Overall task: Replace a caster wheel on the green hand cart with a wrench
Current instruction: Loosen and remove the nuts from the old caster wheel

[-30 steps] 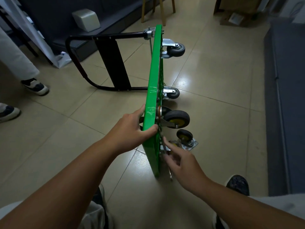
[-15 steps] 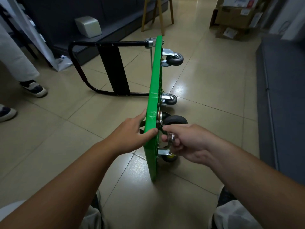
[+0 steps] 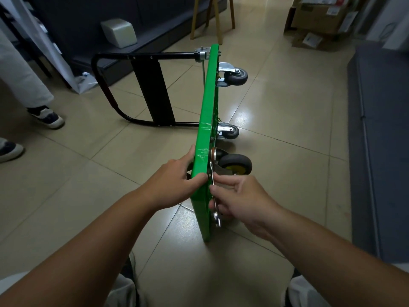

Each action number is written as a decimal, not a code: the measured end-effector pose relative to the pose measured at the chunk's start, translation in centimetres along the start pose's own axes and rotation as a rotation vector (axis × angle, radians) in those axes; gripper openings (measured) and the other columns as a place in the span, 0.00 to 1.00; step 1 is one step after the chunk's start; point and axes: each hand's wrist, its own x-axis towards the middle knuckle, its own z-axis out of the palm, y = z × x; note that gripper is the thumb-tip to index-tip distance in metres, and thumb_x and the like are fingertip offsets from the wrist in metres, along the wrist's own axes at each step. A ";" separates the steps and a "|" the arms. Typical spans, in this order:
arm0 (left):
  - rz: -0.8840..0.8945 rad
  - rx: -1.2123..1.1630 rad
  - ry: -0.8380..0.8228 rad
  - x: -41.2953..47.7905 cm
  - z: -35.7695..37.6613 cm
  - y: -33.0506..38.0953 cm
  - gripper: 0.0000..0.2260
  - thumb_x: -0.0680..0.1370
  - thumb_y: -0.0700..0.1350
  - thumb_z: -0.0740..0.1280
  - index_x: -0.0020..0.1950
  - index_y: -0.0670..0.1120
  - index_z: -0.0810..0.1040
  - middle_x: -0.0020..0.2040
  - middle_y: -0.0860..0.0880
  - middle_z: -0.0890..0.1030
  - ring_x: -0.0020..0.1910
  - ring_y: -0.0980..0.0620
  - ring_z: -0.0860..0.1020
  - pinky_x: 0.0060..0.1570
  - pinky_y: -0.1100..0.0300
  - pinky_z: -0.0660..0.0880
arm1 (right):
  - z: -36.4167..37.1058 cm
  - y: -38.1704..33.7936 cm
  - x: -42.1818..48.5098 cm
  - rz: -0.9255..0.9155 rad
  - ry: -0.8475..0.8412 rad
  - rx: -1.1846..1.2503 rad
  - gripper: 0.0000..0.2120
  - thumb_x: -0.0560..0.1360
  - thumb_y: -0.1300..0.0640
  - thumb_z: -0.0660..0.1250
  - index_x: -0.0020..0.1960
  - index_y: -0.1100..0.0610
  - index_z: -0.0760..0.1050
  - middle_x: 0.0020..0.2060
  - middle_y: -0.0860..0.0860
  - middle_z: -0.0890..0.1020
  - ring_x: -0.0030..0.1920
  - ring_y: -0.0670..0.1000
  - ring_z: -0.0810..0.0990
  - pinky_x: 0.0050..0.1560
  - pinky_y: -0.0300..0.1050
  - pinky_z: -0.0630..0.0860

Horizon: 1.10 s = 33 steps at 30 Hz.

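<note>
Right hand (image 3: 240, 199) grips wrench (image 3: 214, 191) at cart (image 3: 204, 138)

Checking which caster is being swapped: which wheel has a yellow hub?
The nearest caster wheel, beside the wrench; the middle caster and farthest caster have grey hubs.

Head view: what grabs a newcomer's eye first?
The green cart stands on edge mid-frame, its wheels pointing right and its black handle sticking out left. The left hand grips its upper edge. The right hand holds a wrench against the underside, beside the yellow-hubbed wheel.
</note>
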 end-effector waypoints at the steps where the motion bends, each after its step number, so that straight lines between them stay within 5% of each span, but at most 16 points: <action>1: 0.001 -0.004 -0.003 0.0 0.0 0.1 0.41 0.71 0.68 0.58 0.82 0.64 0.49 0.67 0.53 0.80 0.54 0.56 0.83 0.51 0.52 0.83 | -0.2 1.1 0.0 -0.052 0.022 -0.072 0.16 0.80 0.61 0.67 0.67 0.52 0.76 0.35 0.55 0.85 0.31 0.47 0.80 0.35 0.43 0.80; 3: 0.001 -0.009 -0.001 0.0 -0.1 0.2 0.40 0.72 0.67 0.60 0.82 0.64 0.49 0.69 0.53 0.79 0.55 0.56 0.83 0.51 0.53 0.83 | -0.8 3.5 0.5 -0.166 0.073 -0.249 0.23 0.80 0.58 0.68 0.73 0.45 0.71 0.38 0.56 0.86 0.39 0.50 0.85 0.49 0.55 0.83; 6: -0.004 0.013 -0.013 0.0 -0.1 0.2 0.45 0.70 0.70 0.61 0.83 0.61 0.49 0.69 0.52 0.79 0.57 0.55 0.82 0.53 0.53 0.83 | -1.3 6.8 1.9 -0.299 0.131 -0.411 0.27 0.80 0.55 0.68 0.73 0.33 0.66 0.40 0.59 0.84 0.42 0.58 0.84 0.47 0.62 0.81; 9: -0.007 0.003 -0.029 0.1 0.1 0.2 0.49 0.68 0.71 0.66 0.84 0.59 0.48 0.70 0.52 0.78 0.62 0.53 0.80 0.55 0.52 0.83 | -1.7 8.7 3.0 -0.383 0.174 -0.484 0.30 0.81 0.55 0.66 0.71 0.26 0.62 0.42 0.49 0.84 0.43 0.51 0.83 0.48 0.53 0.83; 13: -0.010 -0.049 -0.016 0.1 0.3 0.0 0.49 0.68 0.70 0.67 0.84 0.59 0.50 0.70 0.53 0.78 0.67 0.53 0.77 0.57 0.51 0.83 | -1.8 9.3 3.6 -0.475 0.202 -0.500 0.30 0.81 0.59 0.66 0.74 0.32 0.63 0.58 0.45 0.83 0.54 0.44 0.82 0.56 0.37 0.79; 15: -0.011 -0.059 -0.017 0.2 0.2 -0.1 0.49 0.68 0.69 0.68 0.84 0.58 0.51 0.69 0.53 0.78 0.67 0.53 0.77 0.56 0.51 0.83 | -1.6 9.2 3.4 -0.479 0.195 -0.495 0.29 0.81 0.60 0.66 0.75 0.37 0.64 0.58 0.43 0.82 0.54 0.39 0.81 0.55 0.31 0.75; 19: -0.005 -0.048 -0.026 0.3 -0.1 -0.2 0.48 0.69 0.68 0.69 0.84 0.58 0.51 0.71 0.53 0.77 0.68 0.53 0.76 0.56 0.50 0.83 | -2.3 9.2 0.6 -0.301 0.154 -0.478 0.27 0.80 0.60 0.67 0.74 0.40 0.67 0.34 0.47 0.80 0.34 0.44 0.76 0.39 0.40 0.76; 21: -0.001 -0.044 -0.028 0.5 -0.1 -0.4 0.46 0.72 0.63 0.72 0.84 0.58 0.51 0.72 0.53 0.77 0.68 0.52 0.76 0.54 0.50 0.83 | -2.1 7.8 -0.8 -0.139 0.158 -0.263 0.23 0.80 0.61 0.67 0.72 0.47 0.70 0.34 0.54 0.84 0.30 0.48 0.77 0.36 0.47 0.78; 25: 0.021 -0.027 -0.021 0.6 -0.3 -0.8 0.43 0.76 0.56 0.74 0.84 0.59 0.51 0.70 0.53 0.78 0.67 0.53 0.77 0.55 0.51 0.83 | -0.8 2.9 -1.1 0.066 0.148 0.176 0.18 0.80 0.61 0.66 0.69 0.52 0.74 0.33 0.56 0.83 0.27 0.47 0.68 0.31 0.40 0.68; 29: 0.032 -0.025 -0.021 0.5 -0.6 -1.0 0.43 0.76 0.57 0.74 0.84 0.57 0.52 0.69 0.53 0.78 0.66 0.53 0.78 0.56 0.52 0.83 | 0.1 -0.8 -0.6 0.175 0.105 0.267 0.13 0.81 0.61 0.66 0.65 0.60 0.77 0.33 0.57 0.83 0.23 0.45 0.68 0.23 0.36 0.65; 33: 0.046 -0.041 -0.034 0.5 -0.8 -1.1 0.43 0.74 0.60 0.74 0.83 0.59 0.54 0.68 0.54 0.80 0.64 0.54 0.79 0.57 0.52 0.82 | 0.6 -3.1 -0.2 0.195 0.075 0.273 0.06 0.81 0.61 0.65 0.50 0.62 0.79 0.30 0.55 0.80 0.24 0.45 0.65 0.23 0.36 0.61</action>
